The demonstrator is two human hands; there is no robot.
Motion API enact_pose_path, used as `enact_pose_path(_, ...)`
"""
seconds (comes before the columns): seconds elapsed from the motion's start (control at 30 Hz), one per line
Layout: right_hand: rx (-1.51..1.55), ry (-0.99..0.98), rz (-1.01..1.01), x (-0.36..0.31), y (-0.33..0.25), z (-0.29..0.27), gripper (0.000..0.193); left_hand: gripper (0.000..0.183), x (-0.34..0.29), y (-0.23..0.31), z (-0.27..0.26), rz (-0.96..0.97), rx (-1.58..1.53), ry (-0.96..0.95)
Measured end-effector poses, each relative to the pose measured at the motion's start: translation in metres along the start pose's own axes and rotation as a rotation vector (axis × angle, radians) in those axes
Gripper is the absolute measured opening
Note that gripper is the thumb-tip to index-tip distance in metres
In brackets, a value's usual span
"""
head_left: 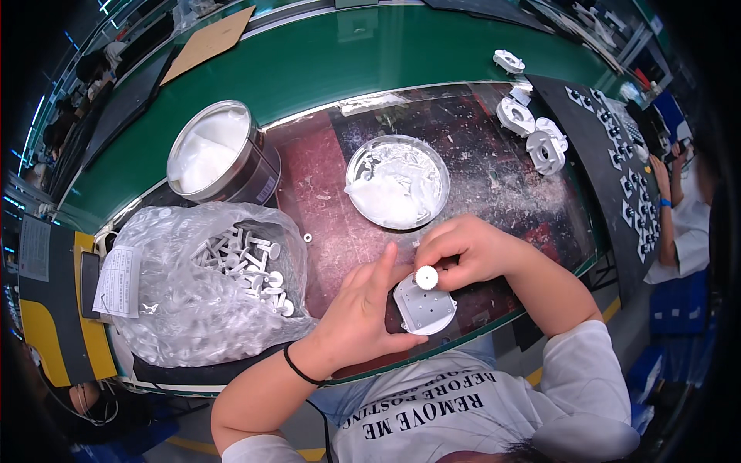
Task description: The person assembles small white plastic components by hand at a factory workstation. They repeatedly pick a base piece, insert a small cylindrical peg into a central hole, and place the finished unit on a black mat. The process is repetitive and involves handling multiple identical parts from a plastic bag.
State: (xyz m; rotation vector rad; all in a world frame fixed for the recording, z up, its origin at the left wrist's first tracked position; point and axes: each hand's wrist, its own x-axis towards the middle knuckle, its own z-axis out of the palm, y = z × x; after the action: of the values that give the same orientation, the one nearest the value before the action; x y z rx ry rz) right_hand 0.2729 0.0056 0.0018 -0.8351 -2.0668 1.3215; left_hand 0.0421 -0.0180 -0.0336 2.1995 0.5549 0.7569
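At the table's near edge, my left hand [357, 318] grips a round white plastic housing [430, 312] by its side, thumb along the near rim. A white toothed gear [425, 277] is pinched in the fingers of my right hand [475, 248], over the far part of that housing. Whether gear and housing touch, I cannot tell. Just beyond my right hand is a shallow metal dish [441, 179] with white grease [380, 203] in it. To the left of my left hand lies a clear plastic bag [166, 336] of white stemmed plastic parts [255, 262].
Behind the bag stands a large tin [261, 171] with white contents. More white housings [546, 147] sit at the far right. A green belt [324, 58] runs along the back, bearing cardboard [208, 42]. On the right, a dark board [587, 147] carries small parts; a co-worker's arm [662, 197] is beyond.
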Motion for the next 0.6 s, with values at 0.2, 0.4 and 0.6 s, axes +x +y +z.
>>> enact_pose_path(0.2, -0.010, -0.005, 0.012, -0.001, 0.001, 0.000, 0.019, 0.125, 0.000, 0.000, 0.000, -0.008, -0.002, -0.006)
enact_pose_path(0.4, -0.066, -0.100, 0.112, 0.001, -0.015, -0.010, 0.028, 0.126, -0.001, 0.000, -0.002, 0.012, -0.018, 0.003)
enact_pose_path(0.6, 0.011, -0.104, 0.316, -0.005, -0.025, -0.020, 0.037, 0.127, -0.004, 0.006, -0.016, 0.018, -0.006, 0.099)
